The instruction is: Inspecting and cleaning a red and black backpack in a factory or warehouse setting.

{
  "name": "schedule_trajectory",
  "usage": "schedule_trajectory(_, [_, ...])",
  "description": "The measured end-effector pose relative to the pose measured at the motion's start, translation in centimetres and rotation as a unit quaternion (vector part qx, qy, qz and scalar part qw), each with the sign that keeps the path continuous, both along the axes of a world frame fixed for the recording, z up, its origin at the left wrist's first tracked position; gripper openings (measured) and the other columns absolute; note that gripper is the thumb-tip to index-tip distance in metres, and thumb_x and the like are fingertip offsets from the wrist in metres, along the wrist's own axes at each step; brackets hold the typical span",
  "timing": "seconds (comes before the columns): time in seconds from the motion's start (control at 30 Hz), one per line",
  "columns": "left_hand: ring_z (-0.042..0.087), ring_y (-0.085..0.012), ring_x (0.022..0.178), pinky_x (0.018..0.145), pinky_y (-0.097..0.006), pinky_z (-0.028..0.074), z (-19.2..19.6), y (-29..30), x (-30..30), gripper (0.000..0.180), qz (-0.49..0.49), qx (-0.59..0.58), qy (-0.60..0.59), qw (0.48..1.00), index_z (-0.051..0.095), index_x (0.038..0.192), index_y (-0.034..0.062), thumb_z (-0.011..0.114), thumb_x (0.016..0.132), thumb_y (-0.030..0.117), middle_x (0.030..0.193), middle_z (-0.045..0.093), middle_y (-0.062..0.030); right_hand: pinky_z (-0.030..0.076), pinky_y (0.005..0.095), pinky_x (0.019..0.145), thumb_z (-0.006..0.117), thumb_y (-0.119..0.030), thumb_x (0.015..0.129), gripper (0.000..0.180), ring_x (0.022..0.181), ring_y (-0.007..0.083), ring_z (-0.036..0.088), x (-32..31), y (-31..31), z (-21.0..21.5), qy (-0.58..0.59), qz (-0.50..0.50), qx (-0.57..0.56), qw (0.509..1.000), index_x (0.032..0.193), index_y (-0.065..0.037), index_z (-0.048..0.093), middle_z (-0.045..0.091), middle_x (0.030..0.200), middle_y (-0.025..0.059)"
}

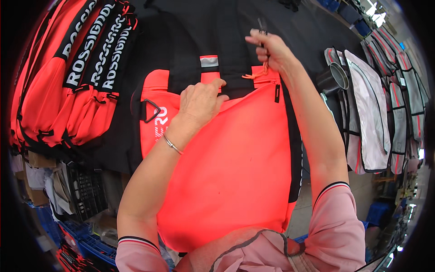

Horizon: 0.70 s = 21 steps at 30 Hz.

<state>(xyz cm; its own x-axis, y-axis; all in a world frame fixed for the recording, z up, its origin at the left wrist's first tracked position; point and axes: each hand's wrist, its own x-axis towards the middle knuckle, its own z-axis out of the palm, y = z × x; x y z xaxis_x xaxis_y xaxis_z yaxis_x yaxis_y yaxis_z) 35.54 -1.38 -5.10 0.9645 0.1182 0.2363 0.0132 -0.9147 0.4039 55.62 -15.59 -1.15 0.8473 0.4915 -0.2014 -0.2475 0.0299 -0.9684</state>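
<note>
Black bench (235,27), orange bag (226,158); left hand (199,102) fingers pressing bag top, right hand (272,50) fingers clenched on orange cord (257,73)

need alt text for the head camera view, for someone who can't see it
A person's left hand presses on a bright orange bag near its zip, while the right hand pinches the orange zip cord and a small dark tool. Similar orange bags lie stacked at left.
</note>
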Motion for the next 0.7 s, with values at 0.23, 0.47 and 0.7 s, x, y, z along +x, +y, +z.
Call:
schedule_trajectory(0.23, [0.068,-0.0350,0.069,0.062,-0.044,0.054,-0.4,-1.6,1.3,0.028,0.068,-0.039,0.088,0.993,0.067,0.091,0.0062,0.066,0.090,0.034,0.072,0.069,-0.0148,0.032,0.0178,0.050,0.066,-0.019,0.091,0.037,0.059,0.0016,0.039,-1.9,-1.4,-1.0,-0.145,0.058,-0.092,0.983,0.123,0.000,0.061,0.068,0.104,0.0067])
schedule_trajectory(0.47, [0.066,-0.0291,0.062,0.058,-0.038,0.052,-3.0,-0.5,1.0,0.023,0.192,-0.161,-0.115,0.961,0.066,0.081,0.0048,0.066,0.092,0.025,0.072,0.067,-0.0136,0.034,0.0181,0.052,0.066,-0.017,0.090,0.030,0.058,0.0017,0.040,-2.2,-1.7,-1.9,-0.153,0.048,-0.100,0.982,0.115,-0.002,0.066,0.070,0.097,0.0051])
schedule_trajectory(0.7, [0.065,-0.0241,0.064,0.056,-0.036,0.050,-2.5,-2.7,1.0,0.013,0.094,-0.074,-0.110,0.987,0.069,0.083,0.0113,0.072,0.085,0.024,0.079,0.066,-0.0014,0.033,0.0190,0.052,0.068,-0.019,0.090,0.024,0.058,0.0013,0.040,-2.1,-1.6,-2.7,-0.169,0.019,-0.080,0.982,0.107,-0.002,0.070,0.070,0.089,0.0033])
